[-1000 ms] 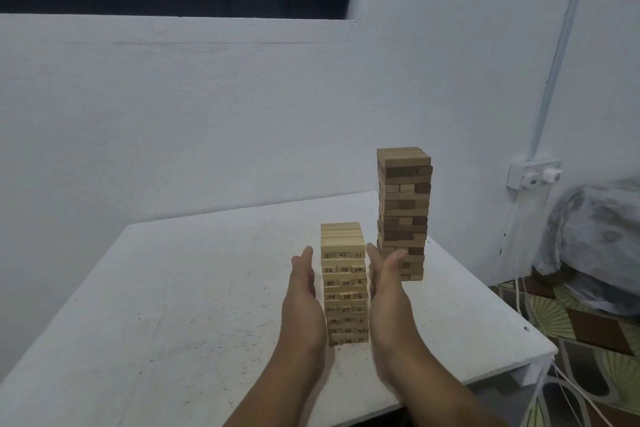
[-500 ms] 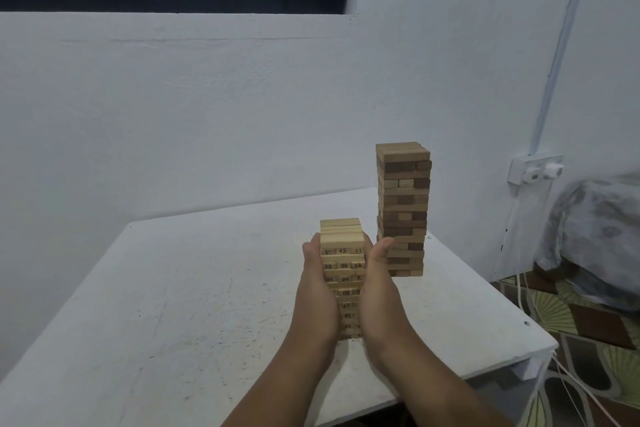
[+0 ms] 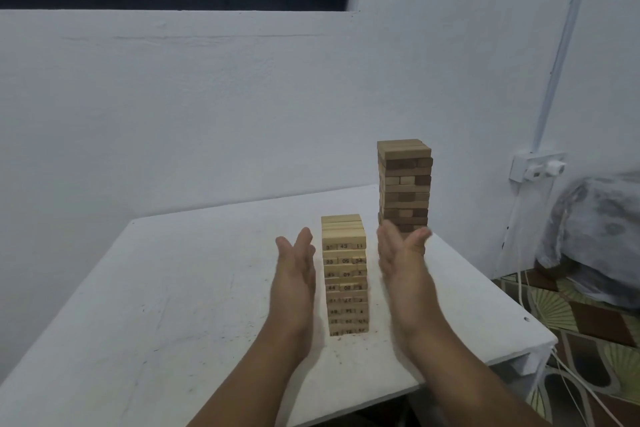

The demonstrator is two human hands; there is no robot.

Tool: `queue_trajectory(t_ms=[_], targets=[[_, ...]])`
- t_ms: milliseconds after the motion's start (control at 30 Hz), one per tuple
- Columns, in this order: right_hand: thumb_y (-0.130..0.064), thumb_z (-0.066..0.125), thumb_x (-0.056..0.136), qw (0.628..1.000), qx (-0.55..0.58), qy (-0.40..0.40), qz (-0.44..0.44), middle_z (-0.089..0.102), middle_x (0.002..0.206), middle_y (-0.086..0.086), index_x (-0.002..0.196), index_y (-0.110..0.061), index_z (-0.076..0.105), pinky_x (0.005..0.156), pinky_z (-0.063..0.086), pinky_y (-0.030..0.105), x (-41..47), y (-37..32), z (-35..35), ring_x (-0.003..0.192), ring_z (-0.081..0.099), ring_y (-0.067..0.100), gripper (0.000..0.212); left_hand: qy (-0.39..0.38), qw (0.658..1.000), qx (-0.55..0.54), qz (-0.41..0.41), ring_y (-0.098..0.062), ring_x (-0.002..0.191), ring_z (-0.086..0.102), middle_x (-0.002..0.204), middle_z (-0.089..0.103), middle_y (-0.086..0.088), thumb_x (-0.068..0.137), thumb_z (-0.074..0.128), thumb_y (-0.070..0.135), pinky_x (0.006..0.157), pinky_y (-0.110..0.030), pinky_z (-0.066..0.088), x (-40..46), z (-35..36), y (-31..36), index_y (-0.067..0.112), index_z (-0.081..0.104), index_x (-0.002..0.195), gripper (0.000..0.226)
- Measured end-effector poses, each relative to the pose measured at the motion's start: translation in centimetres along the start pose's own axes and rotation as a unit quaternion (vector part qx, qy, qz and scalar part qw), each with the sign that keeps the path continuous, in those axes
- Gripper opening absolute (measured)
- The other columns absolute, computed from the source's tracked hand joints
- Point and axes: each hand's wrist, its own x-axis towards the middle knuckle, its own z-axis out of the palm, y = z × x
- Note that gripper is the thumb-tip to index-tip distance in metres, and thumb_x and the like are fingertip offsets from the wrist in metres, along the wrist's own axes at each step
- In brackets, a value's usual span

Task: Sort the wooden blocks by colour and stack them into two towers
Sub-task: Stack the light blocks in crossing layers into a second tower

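Pale numbered blocks are stacked into a light tower (image 3: 344, 274) near the table's (image 3: 173, 288) right side, flanked without contact by the left hand (image 3: 294, 274) and right hand (image 3: 401, 263), fingers straight; 1 taller brown tower (image 3: 405, 184) is set farther right

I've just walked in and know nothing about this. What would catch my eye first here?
Two towers of wooden blocks on a white table: a short pale tower with printed numbers near the front, and a taller tower of darker brown blocks behind it to the right. The person's left hand and right hand hover open on either side of the pale tower, not touching it.
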Motion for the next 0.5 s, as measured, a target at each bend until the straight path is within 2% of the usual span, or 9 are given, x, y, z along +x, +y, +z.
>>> queue_trajectory(t_ms=[33, 100, 167, 200, 267, 333, 367, 433, 500], targets=[[-0.083, 0.007, 0.08, 0.999, 0.007, 0.026, -0.027, 0.05, 0.146, -0.014, 0.146, -0.035, 0.043, 0.116, 0.027, 0.037, -0.2, -0.6, -0.7, 0.136, 0.043, 0.007, 0.089, 0.01, 1.0, -0.013, -0.005, -0.019, 0.135, 0.049, 0.143, 0.057, 0.004, 0.093, 0.01, 0.07, 0.117, -0.04, 0.03, 0.4, -1.0, 0.2, 0.027, 0.047, 0.145, 0.076], [-0.07, 0.007, 0.089, 0.993, 0.009, 0.081, -0.086, 0.072, 0.115, -0.004, 0.125, -0.021, 0.063, 0.102, 0.044, 0.037, -0.9, -1.6, -2.4, 0.11, 0.065, 0.011, 0.083, 0.014, 0.999, -0.033, -0.023, -0.025, 0.127, 0.058, 0.129, 0.067, -0.006, 0.096, 0.007, 0.068, 0.117, -0.047, 0.033, 1.9, -2.6, 0.0, 0.016, 0.06, 0.132, 0.082], [-0.064, 0.014, 0.094, 0.99, 0.025, 0.074, -0.118, 0.073, 0.081, 0.009, 0.096, -0.009, 0.072, 0.081, 0.049, 0.039, -1.9, -2.4, -3.6, 0.08, 0.068, 0.02, 0.08, -0.005, 0.999, -0.015, -0.046, -0.031, 0.119, 0.063, 0.12, 0.071, -0.013, 0.097, 0.006, 0.066, 0.111, -0.048, 0.04, 2.7, -3.6, 0.6, 0.007, 0.065, 0.121, 0.088], [-0.063, 0.018, 0.096, 0.991, 0.036, 0.039, -0.119, 0.069, 0.073, 0.015, 0.085, -0.005, 0.072, 0.076, 0.048, 0.041, -2.5, -2.5, -3.9, 0.073, 0.065, 0.026, 0.08, -0.023, 0.998, -0.005, -0.062, -0.034, 0.117, 0.064, 0.119, 0.071, -0.017, 0.097, 0.006, 0.067, 0.107, -0.047, 0.043, 3.1, -3.8, 0.8, 0.003, 0.065, 0.12, 0.091], [-0.062, 0.024, 0.093, 0.992, 0.042, -0.08, -0.086, 0.066, 0.071, 0.025, 0.077, -0.001, 0.072, 0.073, 0.049, 0.046, -3.2, -2.5, -4.3, 0.069, 0.063, 0.035, 0.079, -0.084, 0.992, -0.004, -0.094, -0.037, 0.113, 0.065, 0.121, 0.068, -0.024, 0.095, 0.004, 0.07, 0.098, -0.045, 0.048, 3.8, -3.8, 0.9, -0.002, 0.062, 0.124, 0.097], [-0.06, 0.021, 0.092, 0.975, -0.001, -0.221, -0.007, 0.07, 0.082, 0.029, 0.085, 0.002, 0.074, 0.078, 0.053, 0.048, -3.7, -2.2, -3.9, 0.079, 0.068, 0.042, 0.082, -0.126, 0.985, 0.001, -0.117, -0.035, 0.105, 0.068, 0.119, 0.067, -0.027, 0.094, 0.003, 0.072, 0.088, -0.041, 0.05, 3.7, -3.3, 1.0, -0.005, 0.061, 0.125, 0.101], [-0.061, 0.019, 0.092, 0.963, -0.03, -0.266, 0.03, 0.072, 0.09, 0.028, 0.09, 0.005, 0.074, 0.083, 0.055, 0.047, -3.8, -1.7, -3.5, 0.087, 0.069, 0.043, 0.085, -0.141, 0.982, 0.004, -0.127, -0.034, 0.102, 0.069, 0.118, 0.068, -0.027, 0.094, 0.003, 0.072, 0.087, -0.041, 0.05, 3.7, -3.2, 0.8, -0.006, 0.061, 0.124, 0.102], [-0.067, 0.023, 0.089, 0.946, -0.075, -0.302, 0.087, 0.073, 0.101, 0.025, 0.099, 0.008, 0.073, 0.096, 0.053, 0.045, -3.5, -0.8, -2.8, 0.1, 0.069, 0.039, 0.091, -0.164, 0.977, 0.013, -0.135, -0.035, 0.104, 0.068, 0.119, 0.067, -0.027, 0.094, 0.002, 0.071, 0.094, -0.043, 0.049, 3.7, -2.9, 0.6, -0.006, 0.063, 0.122, 0.102], [-0.072, 0.028, 0.082, 0.938, -0.084, -0.316, 0.116, 0.073, 0.107, 0.023, 0.104, 0.007, 0.072, 0.101, 0.051, 0.043, -2.9, -0.1, -2.3, 0.106, 0.069, 0.035, 0.093, -0.173, 0.975, 0.021, -0.14, -0.036, 0.108, 0.067, 0.12, 0.067, -0.027, 0.095, 0.002, 0.07, 0.101, -0.045, 0.046, 3.7, -2.7, 0.4, -0.004, 0.064, 0.121, 0.1]])
